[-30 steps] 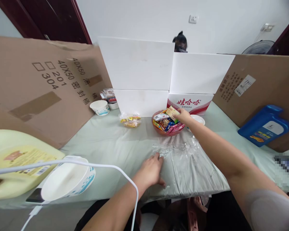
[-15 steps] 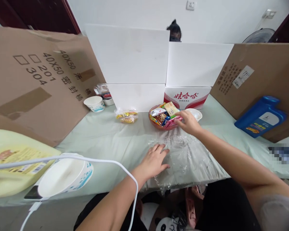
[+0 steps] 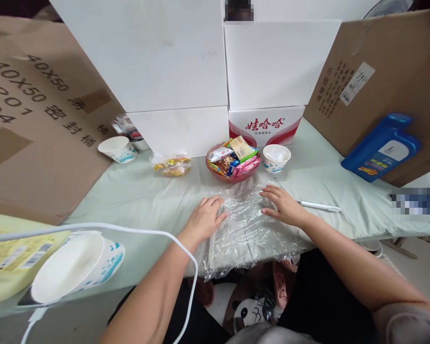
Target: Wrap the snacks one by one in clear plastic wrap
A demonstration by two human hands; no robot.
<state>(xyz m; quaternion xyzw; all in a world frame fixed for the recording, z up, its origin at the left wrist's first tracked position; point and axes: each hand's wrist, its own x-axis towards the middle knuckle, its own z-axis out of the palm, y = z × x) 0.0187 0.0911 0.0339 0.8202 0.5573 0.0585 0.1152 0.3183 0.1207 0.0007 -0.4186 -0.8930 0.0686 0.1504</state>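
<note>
I see the sheet of clear plastic wrap spread on the pale green table cover at the near edge, one end hanging over. My left hand lies flat on its left side, my right hand on its right — both open, palms down, gripping nothing. Just beyond sits the red bowl of snacks, with a small white bowl beside it and a white pen near my right wrist.
</note>
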